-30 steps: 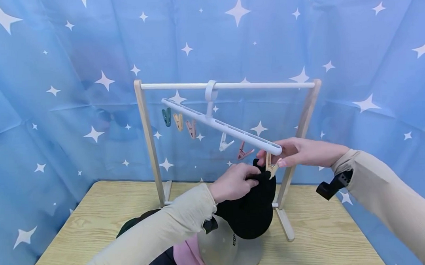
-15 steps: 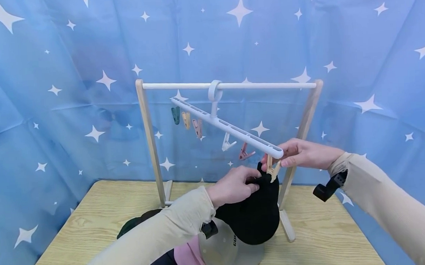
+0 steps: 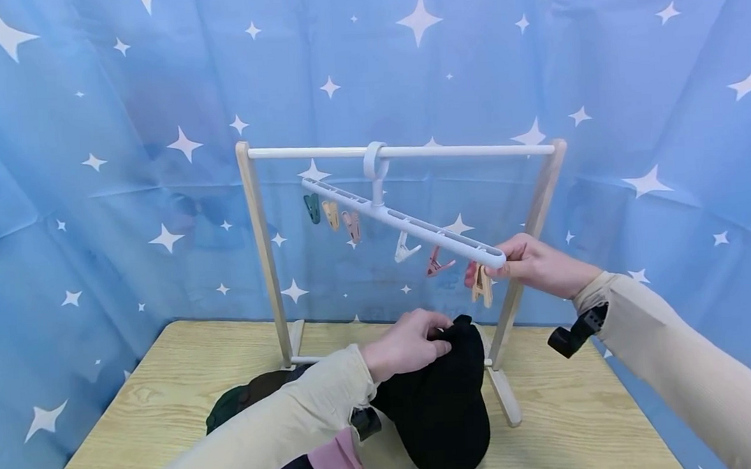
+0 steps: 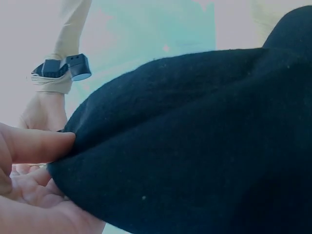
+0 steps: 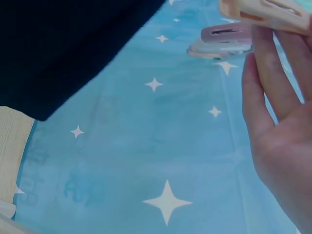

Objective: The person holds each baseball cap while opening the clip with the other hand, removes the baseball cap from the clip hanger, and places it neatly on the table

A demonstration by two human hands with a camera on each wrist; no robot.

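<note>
My left hand [image 3: 408,345] pinches the upper edge of a black cap [image 3: 449,413] between thumb and fingers, and the cap hangs brim down. In the left wrist view the thumb [image 4: 44,145] presses the dark cloth [image 4: 185,146] from one side, fingers behind. Up at the near right end of the white hanger [image 3: 425,225], my right hand [image 3: 530,263] pinches a beige clothespin [image 3: 482,286]. From the right wrist, fingertips [image 5: 263,39] lie against that clip, and the cap's dark edge is apart from it at the left. The clip's upper part is partly behind the hanger.
The hanger hooks over the rail [image 3: 472,150] of a wooden rack. More clips hang along it, among them green [image 3: 312,208], white [image 3: 406,247] and red [image 3: 438,261] ones. Dark and pink caps [image 3: 338,463] lie on the table [image 3: 125,406] beneath my left forearm.
The black cap has dropped away from the beige clothespin, lowered by my left hand. My right hand stays at the hanger's end, where the clip has turned to hang more upright.
</note>
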